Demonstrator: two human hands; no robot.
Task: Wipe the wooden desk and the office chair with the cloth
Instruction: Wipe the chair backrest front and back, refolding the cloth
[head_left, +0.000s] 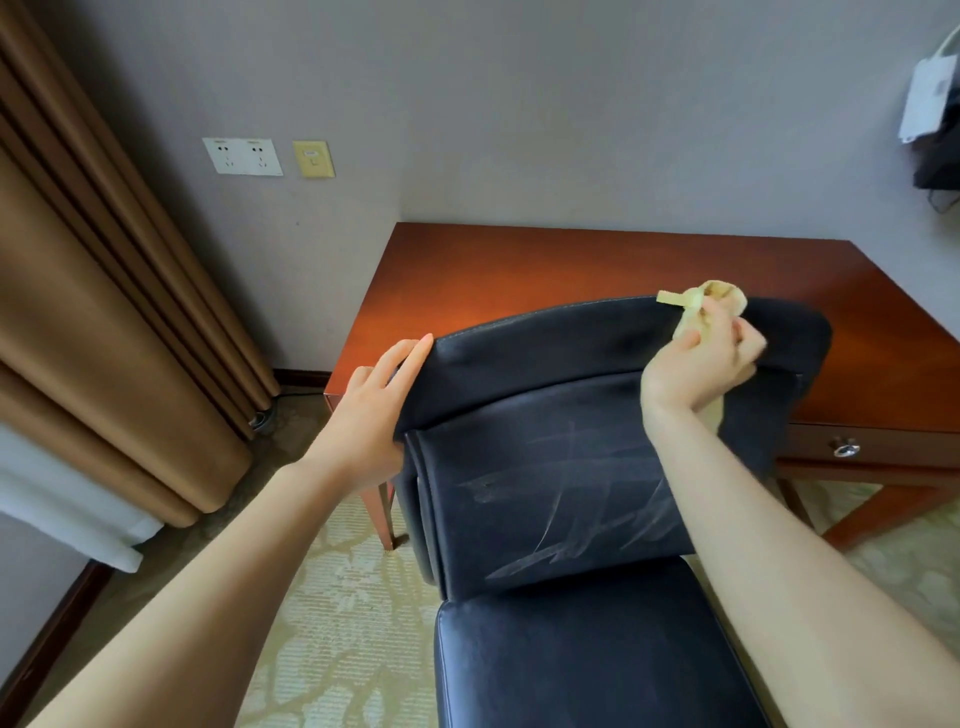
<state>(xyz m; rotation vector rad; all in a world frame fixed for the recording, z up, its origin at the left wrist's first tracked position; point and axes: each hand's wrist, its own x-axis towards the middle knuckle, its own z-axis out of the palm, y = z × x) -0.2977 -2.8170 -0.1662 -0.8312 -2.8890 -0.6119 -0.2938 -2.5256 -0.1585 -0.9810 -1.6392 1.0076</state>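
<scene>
Yellow cloth (698, 312) is grasped in right hand (698, 364) on the chair (597, 441) top; left hand (374, 415), fingers straight, holds its corner.

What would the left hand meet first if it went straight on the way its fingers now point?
The left hand rests on the upper corner of the office chair, fingers aimed beyond it. Straight on, it would probably meet the wooden desk; depth is unclear, so it might pass above it.
</scene>
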